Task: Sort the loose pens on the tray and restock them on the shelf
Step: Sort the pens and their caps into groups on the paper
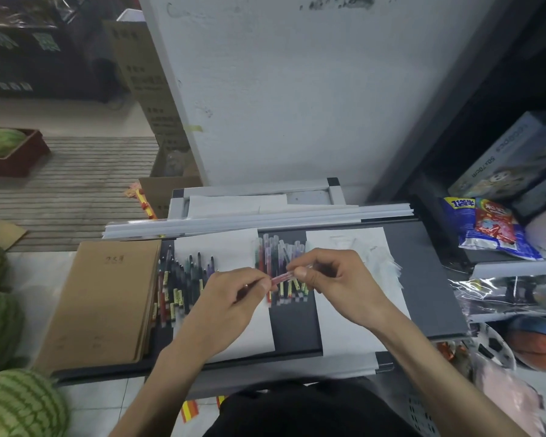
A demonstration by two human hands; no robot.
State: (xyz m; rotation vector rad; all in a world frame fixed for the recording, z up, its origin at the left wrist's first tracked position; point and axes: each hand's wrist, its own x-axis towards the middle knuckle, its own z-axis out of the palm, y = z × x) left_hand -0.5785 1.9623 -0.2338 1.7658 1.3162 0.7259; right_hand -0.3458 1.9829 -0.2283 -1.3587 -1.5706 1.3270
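Note:
A dark grey tray [423, 279] lies in front of me, partly covered with white paper sheets. My left hand [234, 294] and my right hand [331, 279] both pinch one red pen [281, 277] between them, just above the tray's middle. Behind the hands lies a row of several clear-capped pens [281, 250]. A second bunch of several dark pens [180, 279] lies at the tray's left part. The hands hide the near ends of the middle row.
A stack of brown notebooks [108, 298] rests on the tray's left end. White strips [265, 217] lie along its far edge. A shelf with snack bags [486, 228], boxes and balls stands at the right. Watermelons [10, 402] sit on the floor at the left.

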